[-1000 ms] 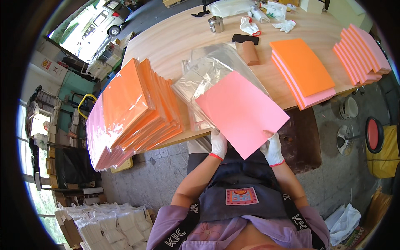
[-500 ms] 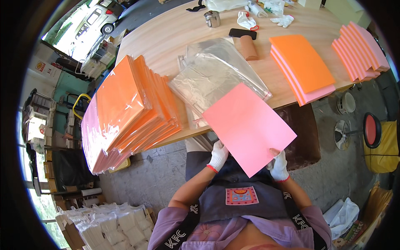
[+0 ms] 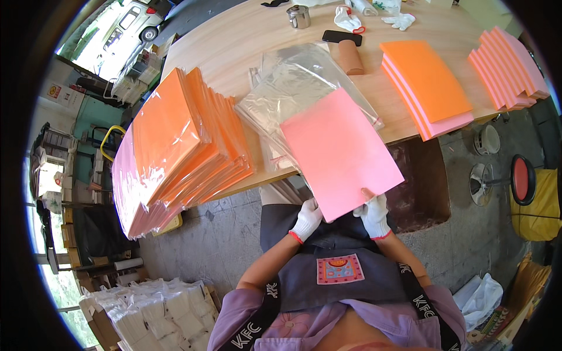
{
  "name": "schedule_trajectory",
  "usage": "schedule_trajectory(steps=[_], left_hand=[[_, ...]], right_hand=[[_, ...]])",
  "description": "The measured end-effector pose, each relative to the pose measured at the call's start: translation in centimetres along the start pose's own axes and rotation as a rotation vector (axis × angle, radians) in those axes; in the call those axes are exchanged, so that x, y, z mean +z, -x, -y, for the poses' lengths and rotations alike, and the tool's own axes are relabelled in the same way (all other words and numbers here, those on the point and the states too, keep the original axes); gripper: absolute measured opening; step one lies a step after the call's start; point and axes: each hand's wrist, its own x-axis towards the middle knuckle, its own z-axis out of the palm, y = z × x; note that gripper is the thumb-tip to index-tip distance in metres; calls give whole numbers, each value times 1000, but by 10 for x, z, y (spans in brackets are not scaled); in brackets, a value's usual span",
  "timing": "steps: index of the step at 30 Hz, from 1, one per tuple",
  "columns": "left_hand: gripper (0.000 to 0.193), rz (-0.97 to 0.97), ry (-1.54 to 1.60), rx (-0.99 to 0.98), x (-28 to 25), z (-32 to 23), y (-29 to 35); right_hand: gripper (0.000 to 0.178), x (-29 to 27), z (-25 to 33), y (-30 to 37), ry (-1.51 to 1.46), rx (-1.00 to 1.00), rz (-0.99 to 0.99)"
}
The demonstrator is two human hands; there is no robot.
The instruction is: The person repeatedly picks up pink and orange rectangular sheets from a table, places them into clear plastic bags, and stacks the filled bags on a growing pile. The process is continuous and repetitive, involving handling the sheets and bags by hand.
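Observation:
Both my hands, in white knit gloves with red cuffs, hold a pink paper sheet [image 3: 342,155] tilted at the table's near edge. My left hand [image 3: 307,219] is closed at its near left corner, some fingers hidden behind it. My right hand [image 3: 373,216] pinches the near edge, with a bare-looking thumb on top. Whether it is one sheet or a thin stack, I cannot tell. Beyond it lie clear plastic bags [image 3: 293,76], partly covered by the paper. To the left stands a pile of orange and pink paper packs [image 3: 170,134] in clear wrapping.
On the wooden table [image 3: 228,47], an orange and pink paper stack [image 3: 427,82] lies to the right, with a stepped pink stack [image 3: 509,70] farther right. A phone [image 3: 342,38], a brown rounded block [image 3: 351,57] and a metal cup [image 3: 299,17] lie behind. A brown stool [image 3: 418,187] stands below the edge.
The pink paper has moved away from me and slightly left, turning a little clockwise. My right hand has shifted left with it, closer to my left hand.

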Motion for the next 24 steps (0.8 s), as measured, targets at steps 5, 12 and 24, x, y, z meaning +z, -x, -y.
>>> schedule_trajectory(steps=[5, 12, 24], left_hand=[[22, -81, -81, -265, 6, -30, 7], [27, 41, -75, -285, -15, -23, 7], [27, -243, -73, -111, -38, -36, 16]], right_hand=[[27, 15, -9, -7, -77, 290, -151], [35, 16, -27, -48, -535, 204, 4], [28, 52, 48, -50, 1095, -460, 585]])
